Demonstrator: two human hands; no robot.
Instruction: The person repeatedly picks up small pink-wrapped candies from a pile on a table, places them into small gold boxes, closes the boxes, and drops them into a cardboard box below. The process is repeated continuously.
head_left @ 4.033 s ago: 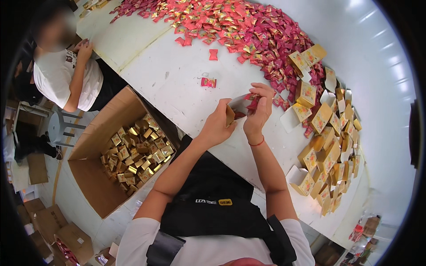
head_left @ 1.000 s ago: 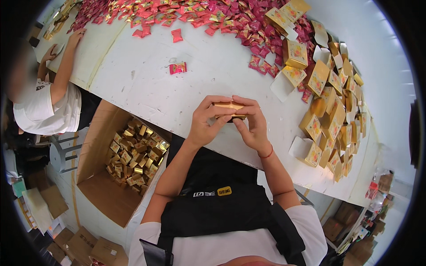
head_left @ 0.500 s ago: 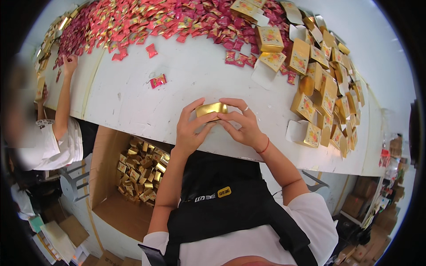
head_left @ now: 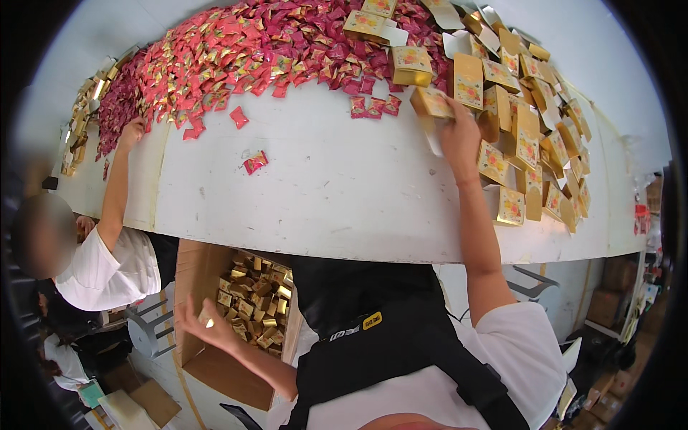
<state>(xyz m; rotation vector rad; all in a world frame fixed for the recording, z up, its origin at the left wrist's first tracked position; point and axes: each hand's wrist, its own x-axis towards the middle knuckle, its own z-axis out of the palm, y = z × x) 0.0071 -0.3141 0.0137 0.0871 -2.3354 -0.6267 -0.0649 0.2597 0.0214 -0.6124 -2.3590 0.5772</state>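
Observation:
At the right of the table, my right hand is closed on a small gold gift box with a flower print, its pale flap hanging below. The box is tilted and held beside a heap of similar gold boxes. My left hand is down at the left, over the edge of a big brown carton, fingers spread and slightly smeared by motion. A small light spot shows on that hand; I cannot make out what it is. Inside the carton lie many closed gold boxes.
Red and magenta wrapped candies form a long pile along the back of the white table. One single candy lies nearer. At the left, a co-worker's hand touches the pile's edge. A grey stool stands beside the carton.
My hands have parted. The gold box they held together is gone from them. My left hand moved down over the carton; my right reached far right and took hold of another box.

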